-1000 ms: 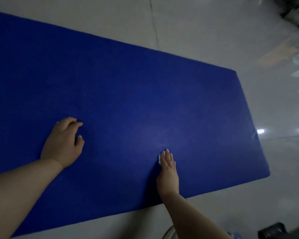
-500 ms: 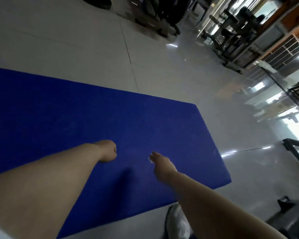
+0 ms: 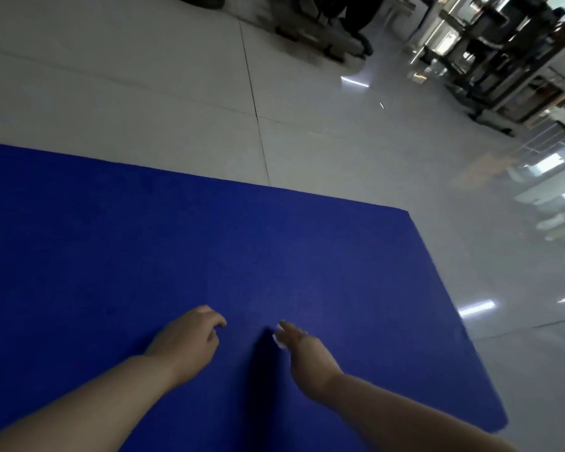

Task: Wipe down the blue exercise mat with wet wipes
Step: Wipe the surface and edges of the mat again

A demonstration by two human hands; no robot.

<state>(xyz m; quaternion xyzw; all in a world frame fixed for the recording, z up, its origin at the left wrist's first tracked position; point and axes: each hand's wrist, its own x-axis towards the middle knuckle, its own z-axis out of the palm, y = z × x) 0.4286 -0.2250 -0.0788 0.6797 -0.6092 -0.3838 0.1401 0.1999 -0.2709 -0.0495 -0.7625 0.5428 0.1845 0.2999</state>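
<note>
Blue exercise mat [image 3: 144,256] lies flat on the shiny pale tiled floor [image 3: 144,93], its long side running from the left edge toward the right, where its short end shows. Dark gym machines [image 3: 503,44] stand far behind. The left hand [image 3: 186,337] rests on the mat with loosely bent fingers holding nothing, and the right hand [image 3: 304,350] presses a white wet wipe [image 3: 278,339] down with straight fingers.
</note>
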